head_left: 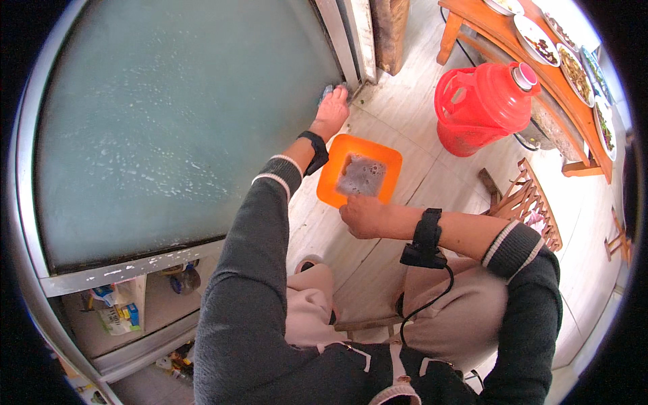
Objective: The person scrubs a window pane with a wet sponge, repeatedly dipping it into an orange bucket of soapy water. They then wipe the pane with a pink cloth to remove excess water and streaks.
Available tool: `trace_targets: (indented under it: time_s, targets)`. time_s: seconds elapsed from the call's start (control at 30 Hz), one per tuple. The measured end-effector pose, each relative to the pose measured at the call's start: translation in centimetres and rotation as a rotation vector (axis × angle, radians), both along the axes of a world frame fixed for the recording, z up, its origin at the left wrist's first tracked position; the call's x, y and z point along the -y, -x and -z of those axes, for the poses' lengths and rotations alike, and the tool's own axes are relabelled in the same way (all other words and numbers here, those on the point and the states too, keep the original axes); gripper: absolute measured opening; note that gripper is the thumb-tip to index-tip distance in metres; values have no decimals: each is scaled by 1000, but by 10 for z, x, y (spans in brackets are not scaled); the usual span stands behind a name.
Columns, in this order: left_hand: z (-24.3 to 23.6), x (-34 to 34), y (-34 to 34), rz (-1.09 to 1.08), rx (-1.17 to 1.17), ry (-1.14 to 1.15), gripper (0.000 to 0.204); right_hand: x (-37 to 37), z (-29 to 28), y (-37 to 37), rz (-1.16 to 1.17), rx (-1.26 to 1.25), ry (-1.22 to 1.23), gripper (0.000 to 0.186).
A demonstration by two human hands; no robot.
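My left hand [331, 113] reaches forward with a bluish cloth [327, 92] bunched under its fingers. It presses the cloth at the lower corner of a frosted glass panel [182, 115], beside the metal frame. White droplets and streaks spot the glass. An orange square basin [393, 164] stands on the floor, holding greyish, sudsy water [362, 177]. At the basin's near rim, my right hand [363, 216] is closed, gripping the edge; its fingertips are partly hidden.
A red thermos flask [482, 108] stands to the right. Beyond it, a wooden table [496, 23] carries several plates of food [536, 40]. A slatted wooden stool [530, 202] lies nearer. Below the glass, a shelf [165, 304] holds packages. A cord hangs from my right wrist strap [426, 236].
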State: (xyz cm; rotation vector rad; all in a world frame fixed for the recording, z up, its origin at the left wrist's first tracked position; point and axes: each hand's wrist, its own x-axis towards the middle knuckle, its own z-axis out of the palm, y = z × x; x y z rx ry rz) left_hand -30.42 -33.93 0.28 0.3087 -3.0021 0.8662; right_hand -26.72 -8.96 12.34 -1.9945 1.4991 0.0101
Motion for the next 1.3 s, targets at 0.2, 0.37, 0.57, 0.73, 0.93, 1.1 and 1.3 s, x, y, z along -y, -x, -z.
trace_targets:
  time_s: [0.2, 0.37, 0.57, 0.73, 0.93, 1.1, 1.3]
  targets:
    - [6, -9, 32, -154, 184, -34, 30, -2, 8, 8, 58, 34, -59, 22]
    - [-8, -27, 31, -354, 270, -179, 29, -4, 5, 18, 87, 39, 39, 18]
    - [-19, -14, 30, -108, 202, 30, 33, 2, 14, 17, 81, 54, -24, 17]
    - [-12, -24, 36, -321, 257, -147, 31, 1, 20, 18, 95, 121, 67, 17]
    - [-20, -15, 56, -92, 261, -77, 28, 1, 6, 27, 14, 75, 48, 18]
    - [-2, 4, 50, 62, 250, 39, 23, 9, 5, 25, 26, 92, -43, 19]
    - [-18, 6, 17, 81, 203, -41, 29, 10, 10, 19, 46, 65, -19, 19]
